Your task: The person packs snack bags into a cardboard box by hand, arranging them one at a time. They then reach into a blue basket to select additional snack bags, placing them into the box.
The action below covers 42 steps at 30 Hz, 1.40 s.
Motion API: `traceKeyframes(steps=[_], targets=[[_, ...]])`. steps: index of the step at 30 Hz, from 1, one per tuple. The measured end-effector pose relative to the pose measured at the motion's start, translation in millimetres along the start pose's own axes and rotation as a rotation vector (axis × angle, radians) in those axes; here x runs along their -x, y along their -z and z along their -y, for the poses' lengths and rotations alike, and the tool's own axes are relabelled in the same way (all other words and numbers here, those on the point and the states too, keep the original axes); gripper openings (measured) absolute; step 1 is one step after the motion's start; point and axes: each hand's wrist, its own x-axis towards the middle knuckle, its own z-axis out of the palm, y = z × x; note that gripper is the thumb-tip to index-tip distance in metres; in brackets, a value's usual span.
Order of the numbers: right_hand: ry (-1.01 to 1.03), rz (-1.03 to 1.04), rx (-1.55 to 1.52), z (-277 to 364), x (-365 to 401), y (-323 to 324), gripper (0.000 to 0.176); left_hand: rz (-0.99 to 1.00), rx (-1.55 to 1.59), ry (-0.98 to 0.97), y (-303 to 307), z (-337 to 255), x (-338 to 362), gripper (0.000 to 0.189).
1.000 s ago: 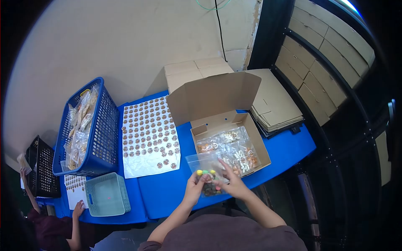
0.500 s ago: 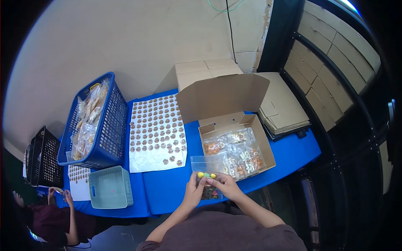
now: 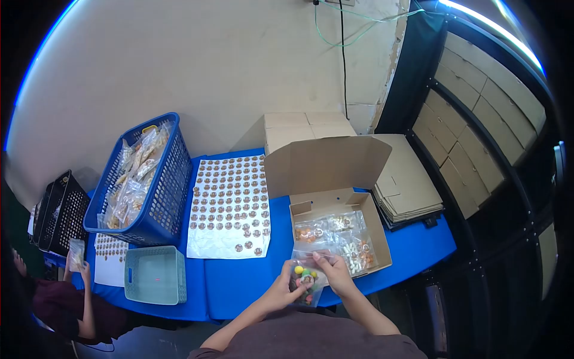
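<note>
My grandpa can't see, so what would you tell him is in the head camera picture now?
Left hand and right hand hold a clear bag of colourful balls, near an open box of bags on a blue table. Further left are a sheet of round stickers, a blue basket of packets and another person, holding a small bag.

Our blue-covered table (image 3: 239, 291) carries the sticker sheet (image 3: 229, 209), open cardboard box (image 3: 382, 244), flat cardboard stack (image 3: 412, 179), blue basket (image 3: 162, 206) and pale green tray (image 3: 156, 299). We've also got a second sticker sheet (image 3: 111, 272) by the tray; black crates (image 3: 70, 218) at the far left look table-borne, view's poor there.
</note>
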Motion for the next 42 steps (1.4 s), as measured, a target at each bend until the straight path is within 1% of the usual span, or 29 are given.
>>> traceKeyframes(steps=[1, 3, 4, 5, 7, 8, 9, 11, 12, 13, 15, 16, 18, 19, 21, 22, 24, 25, 27, 28, 30, 31, 33, 35, 36, 37, 39, 40, 42], targets=[[0.0, 0.002, 0.005, -3, -3, 4, 0.025, -0.003, 0.003, -0.003, -3, 6, 0, 0.058], [0.025, -0.054, -0.063, -6, -8, 10, 0.023, 0.027, -0.134, -0.169, -7, 18, -2, 0.063], [-0.047, -0.067, -0.079, -3, -8, 10, 0.021, -0.015, -0.115, -0.164, -7, 20, -3, 0.064], [-0.051, -0.057, -0.074, -2, -8, 8, 0.021, -0.026, -0.112, -0.164, -6, 19, -4, 0.064], [0.099, 0.069, 0.228, -3, -5, 2, 0.017, -0.208, 0.354, -0.182, 1, 11, -10, 0.057], [0.144, 0.099, 0.333, -2, -2, -2, 0.015, -0.278, 0.275, -0.135, 9, 18, -14, 0.034], [0.141, 0.114, 0.34, -4, -3, -6, 0.015, -0.294, 0.28, -0.139, 15, 20, -15, 0.034], [0.132, 0.008, 0.248, -9, -5, -13, 0.016, -0.341, 0.226, -0.166, 24, 21, -15, 0.014], [0.079, 0.028, 0.222, -8, -7, -16, 0.019, -0.381, 0.244, -0.156, 23, 12, -15, 0.01], [0.075, 0.046, 0.226, -8, -9, -16, 0.019, -0.399, 0.246, -0.159, 26, 13, -14, 0.01], [0.062, 0.068, 0.275, -6, -14, -17, 0.025, -0.336, 0.163, -0.059, 37, 14, -10, 0.014], [0.063, 0.081, 0.276, -5, -16, -18, 0.025, -0.349, 0.161, -0.062, 41, 11, -9, 0.014], [0.17, 0.138, 0.382, -1, -18, -19, 0.038, -0.284, 0.322, -0.002, 45, 7, -6, 0.021], [0.174, 0.149, 0.387, -2, -20, -19, 0.038, -0.294, 0.324, -0.01, 47, 8, -6, 0.021], [0.114, 0.113, 0.325, -6, -23, -19, 0.041, -0.298, 0.281, -0.053, 53, 14, -7, 0.029], [0.117, 0.125, 0.33, -5, -23, -20, 0.041, -0.309, 0.281, -0.061, 57, 15, -6, 0.029], [0.087, -0.069, 0.156, 2, -26, -24, 0.041, -0.489, 0.313, -0.12, 68, 13, -5, 0.043], [0.088, -0.063, 0.157, 4, -27, -31, 0.041, -0.495, 0.312, -0.123, 68, 7, -4, 0.043], [0.378, 0.058, 0.392, 5, -29, -48, 0.042, -0.348, 0.017, -0.301, 58, -18, -2, 0.047], [0.533, 0.139, 0.585, 4, -34, -51, 0.034, -0.353, 0.018, -0.299, 47, -20, -4, 0.047], [0.586, 0.138, 0.656, 5, -37, -61, 0.033, -0.517, 0.062, -0.322, 27, -18, -8, 0.042], [0.641, 0.131, 0.728, 6, -38, -64, 0.033, -0.522, 0.061, -0.323, 30, -18, -7, 0.042], [0.611, 0.11, 0.738, 8, -41, -61, 0.035, -0.426, 0.034, -0.136, 38, -17, -4, 0.039], [0.461, -0.123, 0.483, 4, -47, -60, 0.033, -0.426, -0.009, -0.154, 43, -5, -4, 0.035], [0.385, -0.066, 0.407, 7, -49, -58, 0.027, -0.424, -0.049, -0.168, 44, -1, -5, 0.033], [0.384, -0.064, 0.409, 6, -51, -51, 0.027, -0.426, -0.047, -0.168, 44, 2, -6, 0.033], [0.309, 0.153, 0.449, 0, -56, -39, 0.019, -0.399, -0.033, -0.135, 44, 5, -5, 0.032], [0.308, 0.155, 0.448, 0, -55, -38, 0.019, -0.401, -0.034, -0.133, 44, 7, -6, 0.032], [0.35, 0.054, 0.373, 4, -51, -39, 0.015, -0.439, -0.1, -0.215, 42, 6, -8, 0.033]])
